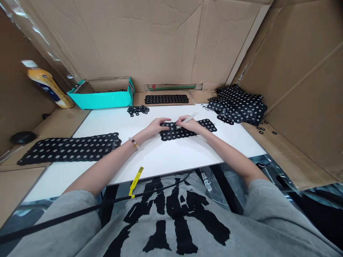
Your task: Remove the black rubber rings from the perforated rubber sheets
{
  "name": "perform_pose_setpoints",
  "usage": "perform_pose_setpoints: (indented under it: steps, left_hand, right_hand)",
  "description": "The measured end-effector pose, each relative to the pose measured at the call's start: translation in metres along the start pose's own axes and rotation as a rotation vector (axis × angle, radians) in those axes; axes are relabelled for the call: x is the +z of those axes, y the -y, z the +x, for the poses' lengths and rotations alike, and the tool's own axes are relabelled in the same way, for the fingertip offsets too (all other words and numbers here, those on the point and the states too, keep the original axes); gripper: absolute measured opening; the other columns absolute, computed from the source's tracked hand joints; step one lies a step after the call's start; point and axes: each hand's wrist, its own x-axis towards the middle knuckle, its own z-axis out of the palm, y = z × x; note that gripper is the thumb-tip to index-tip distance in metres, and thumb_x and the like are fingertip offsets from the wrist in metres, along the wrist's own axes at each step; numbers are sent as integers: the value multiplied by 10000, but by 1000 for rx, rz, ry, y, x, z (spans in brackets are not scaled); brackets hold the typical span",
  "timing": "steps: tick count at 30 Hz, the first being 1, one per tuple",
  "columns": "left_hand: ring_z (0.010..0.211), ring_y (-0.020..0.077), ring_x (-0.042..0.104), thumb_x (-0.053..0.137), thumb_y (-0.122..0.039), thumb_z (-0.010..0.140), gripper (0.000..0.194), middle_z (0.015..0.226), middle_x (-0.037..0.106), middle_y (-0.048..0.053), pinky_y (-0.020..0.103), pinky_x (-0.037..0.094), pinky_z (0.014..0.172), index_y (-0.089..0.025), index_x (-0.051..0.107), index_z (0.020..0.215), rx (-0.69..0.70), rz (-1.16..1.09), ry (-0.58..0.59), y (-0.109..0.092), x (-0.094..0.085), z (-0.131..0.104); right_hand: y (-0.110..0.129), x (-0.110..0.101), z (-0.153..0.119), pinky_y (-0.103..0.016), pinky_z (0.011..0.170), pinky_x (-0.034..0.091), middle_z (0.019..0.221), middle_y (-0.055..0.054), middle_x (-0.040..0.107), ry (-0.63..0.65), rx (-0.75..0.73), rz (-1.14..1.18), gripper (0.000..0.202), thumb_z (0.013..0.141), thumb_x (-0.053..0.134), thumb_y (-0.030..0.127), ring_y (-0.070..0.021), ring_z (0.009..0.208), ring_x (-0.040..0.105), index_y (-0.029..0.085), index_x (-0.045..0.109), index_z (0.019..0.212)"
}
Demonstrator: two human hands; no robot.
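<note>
A black sheet with rows of round holes (pixel 184 132) lies on the white table in front of me. My left hand (pixel 158 126) rests at its left end, the thumb on the sheet and the forefinger stretched out above the edge, fingers apart. Over the middle of the same sheet, my right hand (pixel 187 124) pinches a thin pale stick-like tool (pixel 190 117), its lower end pointing down to the left at the sheet. The tool's tip is too small to make out clearly. Part of the sheet is hidden under my right hand and wrist.
A longer perforated sheet (pixel 72 148) lies at the left, another (pixel 166 99) at the back. Small black rings (pixel 138 110) sit near a turquoise box (pixel 104 100). A pile of black sheets (pixel 237 105) is back right. An orange bottle (pixel 49 85) stands back left by cardboard walls (pixel 160 43).
</note>
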Motion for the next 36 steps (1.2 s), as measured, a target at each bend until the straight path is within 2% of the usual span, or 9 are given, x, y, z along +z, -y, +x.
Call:
perform_pose_setpoints:
  steps: [3,7,11,15,22,28,33,36]
  left_hand:
    - [1109,276,592,751,-348,680,641,1242,667,101,375,419,992,-147,634,1277,-6,-39,27,-1,-1,-1]
    - [1066,269,605,771,-359,675,682,1201,683,112,376,435,953,-146,613,1304,-41,-147,54,-3,-5,-1]
    - [1032,258,611,775,-369,679,640,1135,699,124,376,430,939,-139,643,1262,-41,-241,18,2,-5,1]
    - [954,246,629,807,-337,630,689,1011,718,116,379,431,904,-123,641,1263,-80,-319,-16,7,-1,3]
    - [880,217,639,836,-250,568,911,985,722,90,343,433,849,-133,506,1410,-182,-478,-41,6,4,2]
    - [855,213,649,851,-204,535,948,952,732,87,343,436,846,-119,497,1410,-197,-565,0,5,1,2]
    - [966,248,653,853,-261,567,923,1031,733,128,369,430,914,-121,501,1409,-165,-550,53,4,-1,1]
    - [1033,267,642,827,-311,607,888,1096,721,136,385,428,953,-128,501,1413,-121,-399,53,3,-2,1]
  right_hand:
    - [3,7,2,-284,695,410,686,-16,632,-49,-10,84,261,786,577,409,-158,705,550,187,578,648]
    - [6,19,3,-279,661,378,660,5,581,-111,-42,54,292,797,560,447,-148,671,508,192,542,657]
    - [3,22,3,-280,661,372,653,10,558,-149,-50,75,312,812,543,468,-148,668,497,198,516,659]
    - [2,23,2,-281,676,385,679,5,584,-155,-66,110,312,816,552,481,-153,682,517,196,540,689]
    - [7,32,0,-270,654,357,672,26,564,-165,-47,-23,227,818,541,380,-147,684,512,206,495,679]
    - [4,39,2,-273,654,348,668,27,554,-193,-51,-115,216,841,501,361,-150,684,513,217,457,685]
    - [5,41,1,-273,650,341,685,23,570,-205,-35,-161,211,847,498,370,-152,688,521,218,470,704]
    - [7,38,1,-274,650,344,681,23,570,-194,-35,-110,215,838,506,376,-151,687,521,215,480,697]
